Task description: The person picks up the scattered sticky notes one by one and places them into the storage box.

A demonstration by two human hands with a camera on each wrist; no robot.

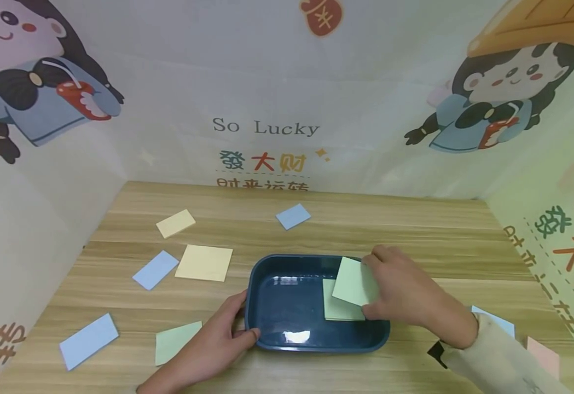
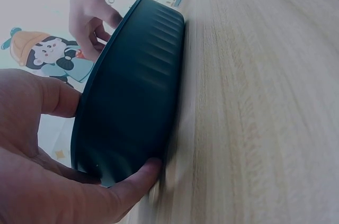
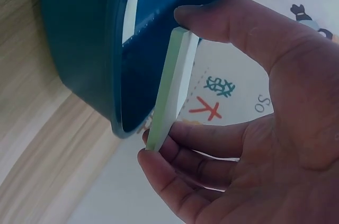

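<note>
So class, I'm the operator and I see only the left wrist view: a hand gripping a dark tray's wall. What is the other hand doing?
Observer: The right hand pinches a green pad over the tray.
Operator: Is anything in the tray?
Observer: Yes, another green pad lies flat inside, on its right side.
Operator: And on the table?
Observer: A yellow pad lies left of the tray, with blue ones about it.
</note>
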